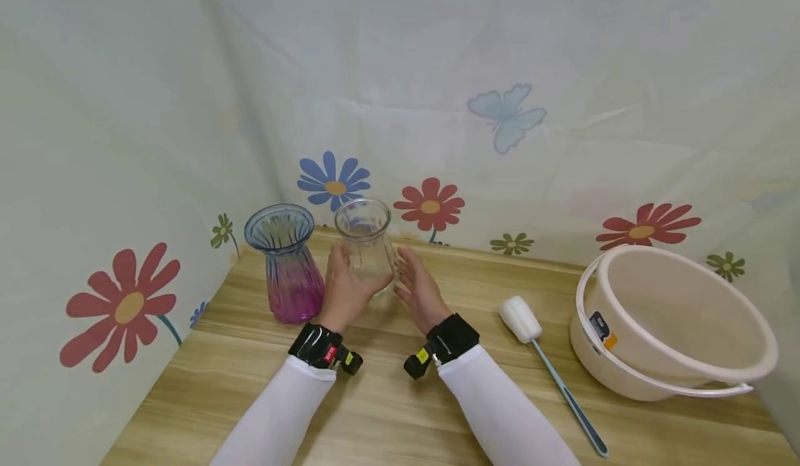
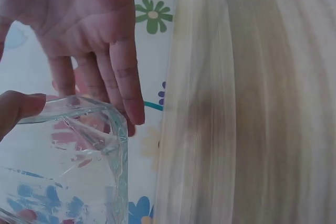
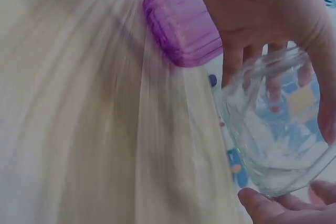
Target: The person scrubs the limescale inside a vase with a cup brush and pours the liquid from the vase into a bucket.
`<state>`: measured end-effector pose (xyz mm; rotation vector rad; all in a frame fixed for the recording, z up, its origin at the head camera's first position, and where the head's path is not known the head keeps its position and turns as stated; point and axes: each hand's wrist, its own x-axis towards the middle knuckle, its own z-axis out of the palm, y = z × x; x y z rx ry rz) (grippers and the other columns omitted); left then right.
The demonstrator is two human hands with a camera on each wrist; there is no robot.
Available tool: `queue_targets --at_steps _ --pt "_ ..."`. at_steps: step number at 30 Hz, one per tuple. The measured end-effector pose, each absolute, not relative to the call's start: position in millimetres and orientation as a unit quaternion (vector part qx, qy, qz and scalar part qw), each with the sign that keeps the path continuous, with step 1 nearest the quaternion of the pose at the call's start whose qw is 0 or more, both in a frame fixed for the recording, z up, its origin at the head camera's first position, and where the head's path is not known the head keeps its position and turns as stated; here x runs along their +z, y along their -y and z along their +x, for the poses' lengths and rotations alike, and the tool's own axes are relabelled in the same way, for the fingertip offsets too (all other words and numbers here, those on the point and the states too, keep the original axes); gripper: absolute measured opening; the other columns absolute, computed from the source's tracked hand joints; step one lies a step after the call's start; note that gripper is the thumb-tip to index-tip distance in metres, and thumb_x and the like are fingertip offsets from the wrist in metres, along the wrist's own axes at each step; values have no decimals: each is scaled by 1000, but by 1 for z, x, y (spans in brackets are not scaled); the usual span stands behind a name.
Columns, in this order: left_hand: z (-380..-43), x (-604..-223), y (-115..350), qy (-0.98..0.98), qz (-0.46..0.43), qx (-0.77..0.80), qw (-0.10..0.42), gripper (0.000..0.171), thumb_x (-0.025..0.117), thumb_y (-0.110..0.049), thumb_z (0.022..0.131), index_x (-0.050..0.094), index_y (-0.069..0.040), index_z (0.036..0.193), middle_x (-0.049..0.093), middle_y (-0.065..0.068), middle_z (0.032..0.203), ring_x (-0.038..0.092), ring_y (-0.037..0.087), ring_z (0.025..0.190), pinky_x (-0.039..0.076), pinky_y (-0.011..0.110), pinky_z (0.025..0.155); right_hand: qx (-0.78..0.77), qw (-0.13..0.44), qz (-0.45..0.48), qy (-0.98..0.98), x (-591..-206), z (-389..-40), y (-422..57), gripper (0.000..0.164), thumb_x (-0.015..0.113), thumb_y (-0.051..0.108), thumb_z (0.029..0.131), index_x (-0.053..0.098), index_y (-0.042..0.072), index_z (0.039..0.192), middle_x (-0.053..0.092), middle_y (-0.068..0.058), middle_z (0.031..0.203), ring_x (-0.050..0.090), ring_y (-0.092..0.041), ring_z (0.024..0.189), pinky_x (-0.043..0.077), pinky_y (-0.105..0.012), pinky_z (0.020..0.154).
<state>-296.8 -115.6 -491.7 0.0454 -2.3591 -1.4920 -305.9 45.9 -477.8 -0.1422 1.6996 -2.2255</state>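
My left hand (image 1: 348, 294) grips a clear glass vase (image 1: 365, 247) round its lower body, thumb on the near side. In the right wrist view, its fingers show through the glass (image 3: 278, 145). My right hand (image 1: 421, 291) is at the vase's right side, fingers nearly straight and touching the glass. The left wrist view shows that hand (image 2: 89, 19) with fingers reaching past the vase's squarish base (image 2: 68, 145). Just left of my left hand stands a ribbed vase (image 1: 290, 271), blue at its flared rim and magenta below.
On the wooden table (image 1: 387, 396), a bottle brush (image 1: 550, 362) with a white sponge head and blue handle lies right of my hands. Beyond it at the right stands a pale bucket (image 1: 600, 369) with its handle down. A flower-printed cloth (image 1: 425, 105) closes off the back and left.
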Motion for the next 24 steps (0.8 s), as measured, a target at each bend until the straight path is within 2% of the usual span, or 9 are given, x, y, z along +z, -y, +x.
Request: queue_targets --at_steps 3,8,16,24 --pt "-303 -489 116 832 27 -520 192 106 94 -39 72 31 -7 151 42 22 151 44 40 144 40 57 117 -820 189 -37 -540 -483 -308 -42 86 39 65 103 14 11 166 13 -20 173 14 -39 160 20 -54 129" --pt "-312 -490 117 841 45 -493 216 106 93 -39 72 31 -7 152 43 21 150 49 40 139 43 57 113 -854 218 -11 -472 -490 -310 -34 92 37 69 101 10 9 166 5 -18 174 14 -37 160 25 -50 128" --pt "-324 -499 118 839 80 -478 246 107 95 -38 71 32 -5 151 45 23 146 50 40 135 43 55 113 -853 236 -4 -466 -496 -310 -25 90 29 65 104 7 3 165 -2 -20 174 4 -37 162 16 -48 131" --pt "-335 -508 113 828 106 -478 274 105 94 -35 71 33 -4 149 45 25 143 48 42 131 40 57 109 -861 239 10 -449 -497 -316 -19 92 33 67 103 8 4 165 -2 -20 174 3 -33 163 12 -41 132"
